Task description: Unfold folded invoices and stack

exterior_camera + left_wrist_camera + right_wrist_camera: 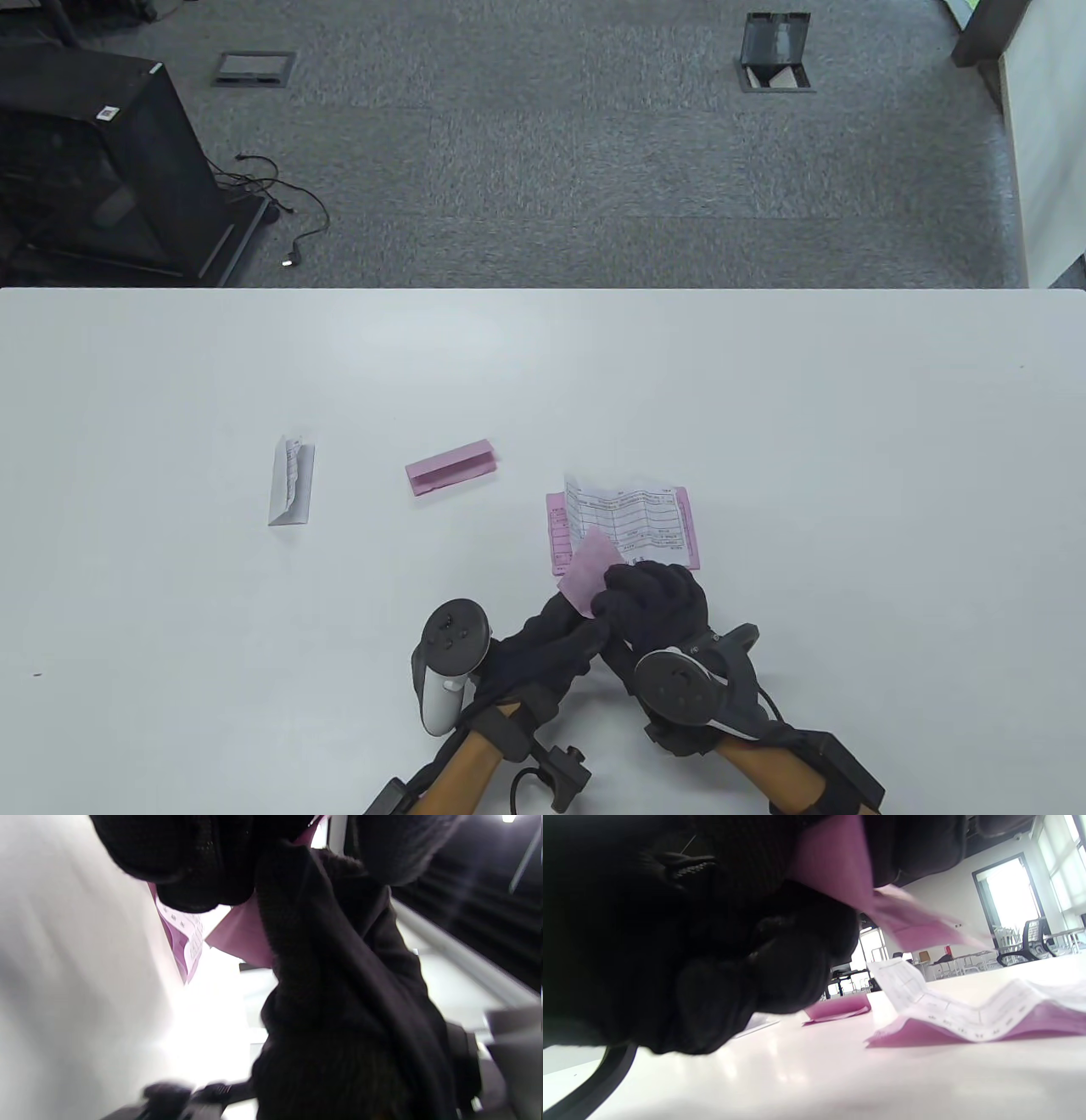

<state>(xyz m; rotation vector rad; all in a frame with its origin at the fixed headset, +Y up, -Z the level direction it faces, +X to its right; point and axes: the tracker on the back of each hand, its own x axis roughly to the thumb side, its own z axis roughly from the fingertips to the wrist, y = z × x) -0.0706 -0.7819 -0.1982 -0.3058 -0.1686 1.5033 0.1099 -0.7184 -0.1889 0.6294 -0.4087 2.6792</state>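
Both hands hold one pink invoice (588,567) between them just above the near middle of the table; it also shows in the left wrist view (244,935) and the right wrist view (840,870). My left hand (556,632) grips its lower edge, my right hand (649,594) grips its right side. Behind it lies a stack: an unfolded white invoice (626,516) on an unfolded pink one (687,531), also in the right wrist view (967,1014). A folded pink invoice (450,467) and a folded white invoice (292,480) lie to the left.
The white table (764,382) ends at its far edge, with grey carpet beyond. A black cabinet (93,161) stands on the floor at the far left.
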